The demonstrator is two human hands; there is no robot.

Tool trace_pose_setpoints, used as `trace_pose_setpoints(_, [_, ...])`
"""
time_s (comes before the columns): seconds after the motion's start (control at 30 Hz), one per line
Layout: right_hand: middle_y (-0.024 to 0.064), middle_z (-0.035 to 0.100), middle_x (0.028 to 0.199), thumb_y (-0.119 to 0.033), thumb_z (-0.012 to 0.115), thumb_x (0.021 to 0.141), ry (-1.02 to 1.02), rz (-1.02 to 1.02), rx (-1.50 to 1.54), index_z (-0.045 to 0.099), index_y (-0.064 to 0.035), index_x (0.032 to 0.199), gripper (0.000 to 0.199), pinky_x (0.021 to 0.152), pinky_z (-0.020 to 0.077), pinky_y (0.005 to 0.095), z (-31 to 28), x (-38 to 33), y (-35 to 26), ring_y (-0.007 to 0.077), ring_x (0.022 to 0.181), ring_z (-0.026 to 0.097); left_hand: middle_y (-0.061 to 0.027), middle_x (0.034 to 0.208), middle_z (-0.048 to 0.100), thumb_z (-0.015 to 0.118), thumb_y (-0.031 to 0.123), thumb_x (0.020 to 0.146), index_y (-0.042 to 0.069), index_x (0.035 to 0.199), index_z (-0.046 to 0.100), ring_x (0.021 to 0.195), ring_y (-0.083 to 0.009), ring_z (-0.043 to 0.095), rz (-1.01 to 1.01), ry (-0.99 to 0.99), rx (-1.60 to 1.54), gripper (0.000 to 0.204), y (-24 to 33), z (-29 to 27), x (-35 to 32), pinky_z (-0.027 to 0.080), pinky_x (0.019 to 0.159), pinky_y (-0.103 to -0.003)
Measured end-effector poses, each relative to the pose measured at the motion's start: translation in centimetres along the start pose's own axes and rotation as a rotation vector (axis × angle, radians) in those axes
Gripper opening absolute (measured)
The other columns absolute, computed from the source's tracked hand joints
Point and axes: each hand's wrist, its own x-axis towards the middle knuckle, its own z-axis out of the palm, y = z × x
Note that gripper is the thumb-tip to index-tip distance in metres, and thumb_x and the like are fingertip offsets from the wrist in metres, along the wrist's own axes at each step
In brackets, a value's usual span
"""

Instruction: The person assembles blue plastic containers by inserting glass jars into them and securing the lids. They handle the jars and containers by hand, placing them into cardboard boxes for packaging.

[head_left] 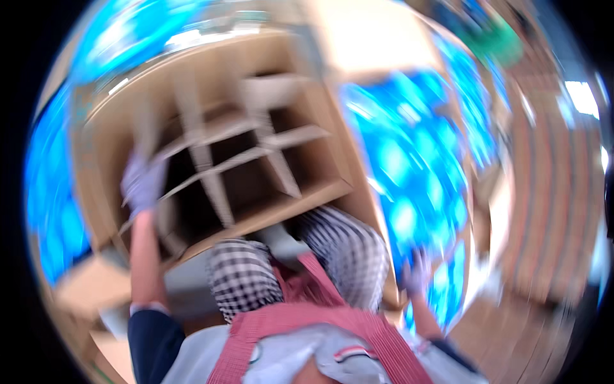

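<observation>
In front of my knees stands an open cardboard box (320, 192) with upright flaps. Inside it, a pale cardboard divider grid (240, 157) splits the space into several dark compartments. My left hand (142, 182), in a pale lilac glove, reaches into the box's left side and overlaps the grid's left end; blur hides whether its fingers grip it. Lower right, my right hand (416, 272), also gloved, is at the near part of shiny blue plastic-wrapped goods (409, 166). Its fingers are smeared, so any hold is unclear.
More blue plastic packages (54, 185) lie left of the box, and another blue bundle (131, 38) is behind it. A pale cardboard flap (377, 35) rises at the back. Brown striped stacks (550, 211) stand far right beside a wooden floor (505, 339).
</observation>
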Motion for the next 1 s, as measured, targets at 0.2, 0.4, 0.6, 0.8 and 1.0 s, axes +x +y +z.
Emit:
trace_pose_setpoints(0.2, [0.026,0.041,0.139,-0.034,0.067,0.081,0.232,0.023,0.081,0.046,-0.0023,0.134,0.065,0.109,0.027,0.0534,-3.8,-6.9,-2.8,0.0435,0.129,0.038,-0.0249,0.139,0.048,0.057,0.042,0.092,-0.006,0.137,0.044,0.13,-0.0376,0.044,0.008,0.08,0.095,0.067,-3.4,0.3,2.1,0.034,0.109,-0.041])
trace_pose_setpoints(0.4, [0.0259,0.04,0.137,-0.036,0.065,0.083,0.25,0.314,0.025,0.046,-0.0016,0.132,0.063,0.107,0.0257,0.0558,-3.0,-23.0,2.5,0.0433,0.128,0.037,-0.0189,0.135,0.052,0.055,0.029,0.097,-0.006,0.132,0.049,0.126,-0.0311,0.049,0.093,0.129,-0.624,0.05,5.9,-2.0,-8.4,0.036,0.108,-0.04])
trace_pose_setpoints(0.6, [0.0137,0.064,0.105,-0.026,0.066,0.082,0.304,-0.124,0.306,0.064,-0.0047,0.1,0.028,0.092,0.0444,0.0433,-2.7,-17.0,2.9,0.0311,0.103,0.059,-0.0166,0.132,0.054,0.052,0.011,0.096,-0.005,0.129,0.052,0.123,-0.0256,0.05,0.41,-0.148,-0.738,0.037,11.3,-5.6,-20.2,0.037,0.107,-0.037])
trace_pose_setpoints(0.8, [0.0172,0.066,0.101,-0.027,0.059,0.087,0.397,0.064,0.565,0.064,-0.0046,0.098,0.025,0.079,0.0472,0.0453,1.0,1.8,0.8,0.0369,0.092,0.062,-0.0158,0.125,0.059,0.058,0.008,0.092,0.0,0.12,0.059,0.121,-0.0288,0.052,0.429,-0.06,-0.549,0.029,10.8,-7.6,-25.2,0.038,0.105,-0.037])
trace_pose_setpoints(1.0, [0.019,0.06,0.119,-0.03,0.059,0.089,0.471,-0.302,0.357,0.059,-0.0029,0.12,0.041,0.096,0.0392,0.0489,0.4,0.2,-1.2,0.0388,0.113,0.054,-0.0198,0.136,0.05,0.062,0.028,0.091,0.0,0.129,0.053,0.13,-0.0345,0.043,0.05,0.121,-0.166,0.048,-1.1,-9.4,-28.0,0.033,0.109,-0.041])
